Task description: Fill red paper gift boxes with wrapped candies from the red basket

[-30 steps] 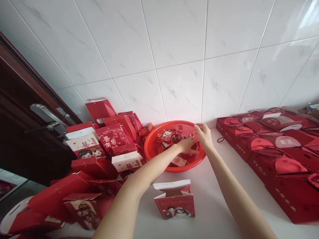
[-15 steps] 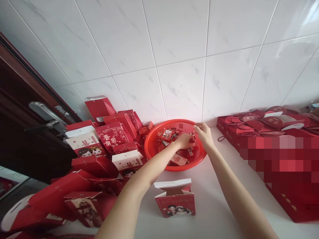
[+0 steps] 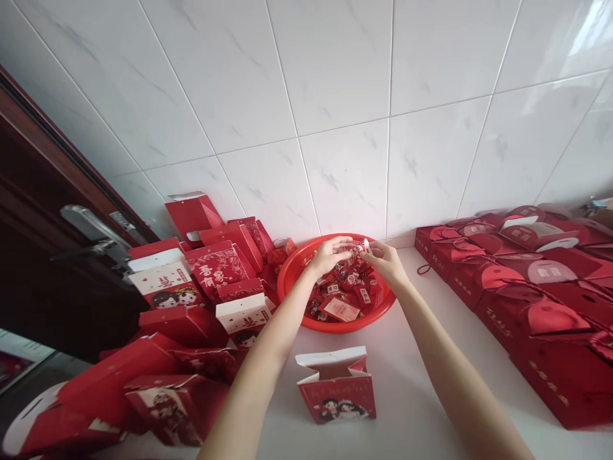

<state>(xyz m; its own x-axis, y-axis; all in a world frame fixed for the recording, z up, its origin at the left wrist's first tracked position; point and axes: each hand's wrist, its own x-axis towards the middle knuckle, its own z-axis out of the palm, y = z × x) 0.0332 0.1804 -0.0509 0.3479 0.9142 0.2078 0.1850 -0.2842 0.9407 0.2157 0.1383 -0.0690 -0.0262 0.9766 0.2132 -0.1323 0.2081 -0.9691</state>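
A red plastic basket (image 3: pixel 287 303) holds many small wrapped candies (image 3: pixel 352 279), mostly red. Over its far part my left hand (image 3: pixel 329 255) is held with fingers apart, and I see nothing clearly gripped in it. Close by on the right, my right hand (image 3: pixel 387 263) pinches a small white-and-red wrapped candy (image 3: pixel 366 245) between thumb and fingers. Nearer to me stands an upright red paper gift box (image 3: pixel 338 397) with its top open and a cartoon couple on its front. Only part of its inside shows.
Several red and white gift boxes (image 3: pixel 218 265) crowd the left side, some leaning on others. Rows of red boxes with tied tops (image 3: pixel 512 300) line the right. Behind is a tiled wall (image 3: pixel 345 166); a dark door with a metal handle (image 3: pixel 90 230) is at far left.
My left hand has lifted out of the candies and moved slightly left. My right hand has moved inward from the rim and now pinches a candy. The open gift box stays put.
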